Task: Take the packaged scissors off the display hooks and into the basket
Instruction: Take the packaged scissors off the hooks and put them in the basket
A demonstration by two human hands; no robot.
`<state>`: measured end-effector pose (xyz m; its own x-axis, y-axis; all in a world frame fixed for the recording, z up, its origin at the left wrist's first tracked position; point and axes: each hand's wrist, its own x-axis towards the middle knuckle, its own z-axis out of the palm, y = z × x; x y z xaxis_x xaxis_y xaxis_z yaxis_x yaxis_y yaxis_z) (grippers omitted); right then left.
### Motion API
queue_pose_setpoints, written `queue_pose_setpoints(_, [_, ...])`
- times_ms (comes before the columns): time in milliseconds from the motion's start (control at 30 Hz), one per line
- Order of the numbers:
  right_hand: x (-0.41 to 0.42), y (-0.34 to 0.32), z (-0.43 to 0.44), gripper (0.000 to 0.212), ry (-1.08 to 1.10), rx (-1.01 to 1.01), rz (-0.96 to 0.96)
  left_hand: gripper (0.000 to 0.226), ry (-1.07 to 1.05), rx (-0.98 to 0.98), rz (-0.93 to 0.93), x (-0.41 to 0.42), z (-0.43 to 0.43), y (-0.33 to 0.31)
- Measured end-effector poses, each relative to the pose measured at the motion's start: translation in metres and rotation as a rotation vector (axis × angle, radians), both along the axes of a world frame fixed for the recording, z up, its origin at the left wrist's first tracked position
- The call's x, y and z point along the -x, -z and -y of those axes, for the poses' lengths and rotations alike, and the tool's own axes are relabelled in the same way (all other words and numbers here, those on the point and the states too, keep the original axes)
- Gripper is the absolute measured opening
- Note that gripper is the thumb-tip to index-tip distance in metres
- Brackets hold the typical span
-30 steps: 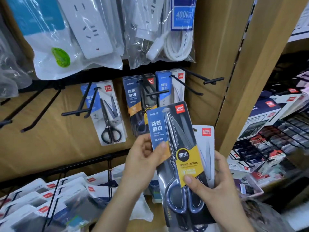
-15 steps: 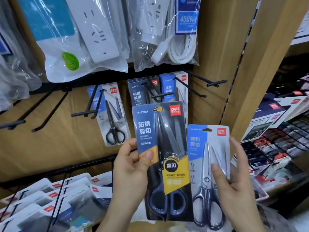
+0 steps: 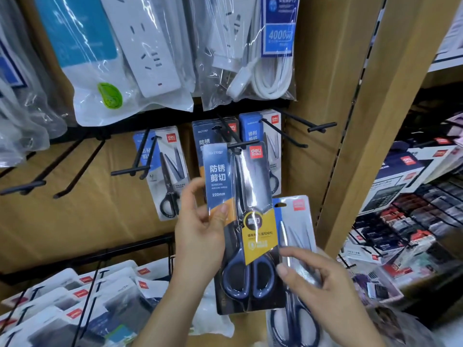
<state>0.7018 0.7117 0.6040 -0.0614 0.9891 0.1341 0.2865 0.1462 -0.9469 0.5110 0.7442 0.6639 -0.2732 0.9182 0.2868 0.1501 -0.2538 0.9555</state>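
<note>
My left hand pinches the left edge of a dark-blue scissors pack with a yellow label, held upright in front of the hooks. Its top edge sits level with the tip of a black hook. My right hand holds a lighter scissors pack, partly tucked behind the dark one. More scissors packs hang on the hooks behind: a black-handled pack at left, a dark stack, and a blue-white stack. No basket is in view.
Bagged white power strips hang above. Bare black hooks jut out at left and another hook at right. White boxed goods lie below left. A wooden upright divides off shelves of boxes.
The dark-blue pack rose in my left hand until its top reached the hook tip. My right hand's lighter pack slid left, partly behind it, and lower.
</note>
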Motion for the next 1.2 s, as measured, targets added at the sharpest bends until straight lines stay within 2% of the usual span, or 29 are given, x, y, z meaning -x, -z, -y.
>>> queue_pose_setpoints(33, [0.001,0.002,-0.001,0.058,-0.01,0.026,0.019,0.052,0.004,-0.026,-0.025,0.0,-0.002,-0.001])
queue_pose_setpoints(67, [0.002,0.002,-0.002,0.06,-0.029,0.052,0.021,0.057,0.008,-0.049,-0.051,-0.001,-0.003,-0.003])
queue_pose_setpoints(133, [0.006,0.004,-0.003,0.057,-0.046,0.133,-0.007,0.054,0.014,-0.079,-0.149,-0.002,-0.007,-0.002])
queue_pose_setpoints(233, [0.009,0.009,-0.005,0.061,-0.003,0.128,-0.053,0.051,0.073,-0.035,-0.253,0.003,-0.006,0.004])
queue_pose_setpoints(333, [0.01,0.006,-0.008,0.022,0.059,0.131,-0.125,0.072,0.274,0.109,-0.173,0.017,0.008,0.011])
queue_pose_setpoints(433, [0.008,0.008,-0.018,0.015,0.051,0.148,-0.183,0.096,0.434,0.22,-0.193,0.029,0.017,0.025])
queue_pose_setpoints(467, [0.006,0.009,-0.021,0.011,0.052,0.148,-0.213,0.099,0.423,0.232,-0.194,0.03,0.017,0.027])
queue_pose_setpoints(500, [0.004,0.009,-0.023,0.019,0.059,0.149,-0.226,0.1,0.39,0.236,-0.183,0.031,0.013,0.03])
queue_pose_setpoints(567, [-0.002,0.006,-0.023,0.046,0.064,0.141,-0.219,0.098,0.31,0.21,-0.19,0.033,0.003,0.033])
queue_pose_setpoints(667, [-0.018,0.002,-0.023,0.07,0.094,0.114,-0.215,0.095,0.153,0.184,-0.287,0.04,-0.019,0.039])
queue_pose_setpoints(800, [-0.033,-0.003,-0.022,0.085,0.105,0.042,-0.288,0.094,0.015,0.218,-0.451,0.043,-0.052,0.044])
queue_pose_setpoints(867, [-0.034,-0.005,-0.019,0.087,0.108,0.019,-0.34,0.096,-0.004,0.234,-0.525,0.042,-0.068,0.047])
queue_pose_setpoints(967, [-0.035,-0.008,-0.014,0.089,0.099,0.026,-0.387,0.099,-0.031,0.254,-0.747,0.041,-0.084,0.052])
queue_pose_setpoints(1067, [-0.036,-0.009,-0.013,0.093,0.108,0.046,-0.443,0.1,-0.071,0.27,-0.845,0.039,-0.092,0.057])
queue_pose_setpoints(1133, [-0.036,-0.01,-0.014,0.083,0.133,0.062,-0.508,0.1,-0.081,0.255,-0.86,0.039,-0.093,0.062])
queue_pose_setpoints(1200, [-0.035,-0.012,-0.014,0.058,0.119,0.086,-0.549,0.094,-0.096,0.22,-0.912,0.04,-0.088,0.062])
